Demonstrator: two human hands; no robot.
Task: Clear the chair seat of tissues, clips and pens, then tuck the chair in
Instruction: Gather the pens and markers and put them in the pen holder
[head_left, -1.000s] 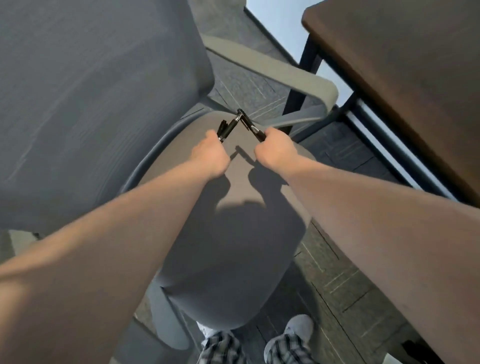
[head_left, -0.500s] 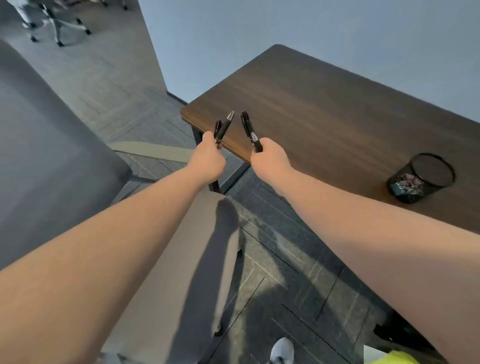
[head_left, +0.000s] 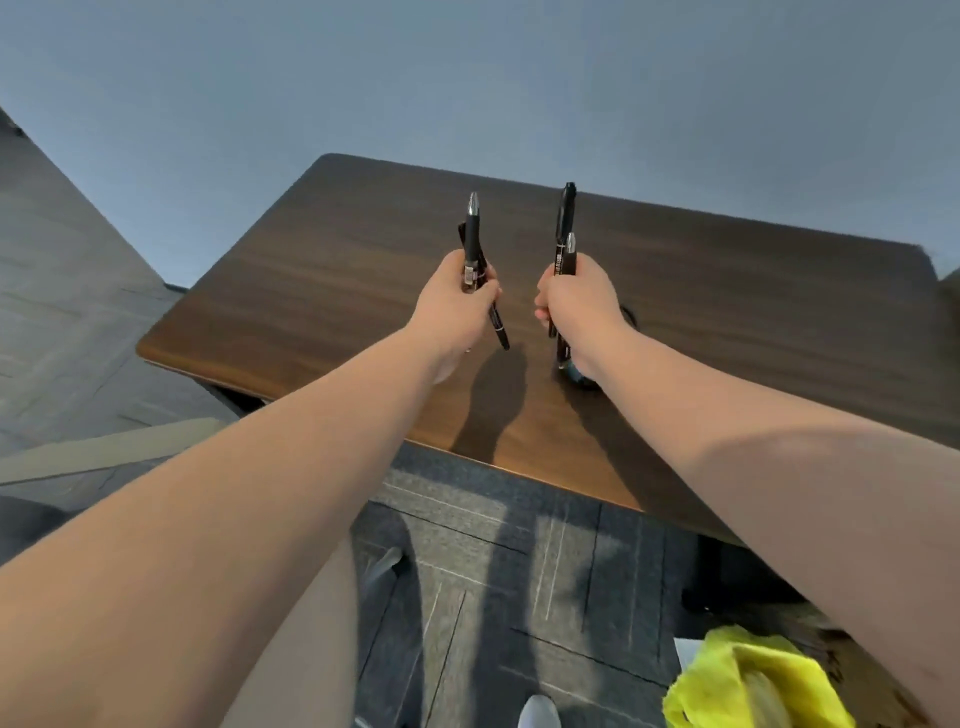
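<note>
Your left hand (head_left: 457, 296) fisted around black pens (head_left: 474, 244), your right hand (head_left: 579, 306) fisted around more black pens (head_left: 563, 234), both bunches upright above the dark wooden desk (head_left: 322, 291), chair armrest (head_left: 104, 449) at lower left.

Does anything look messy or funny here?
Nothing looks spilled or broken. The left hand and the right hand each grip a bunch of black pens upright over the brown desk. The one untidy thing is a crumpled yellow cloth lying low at the right edge.
</note>
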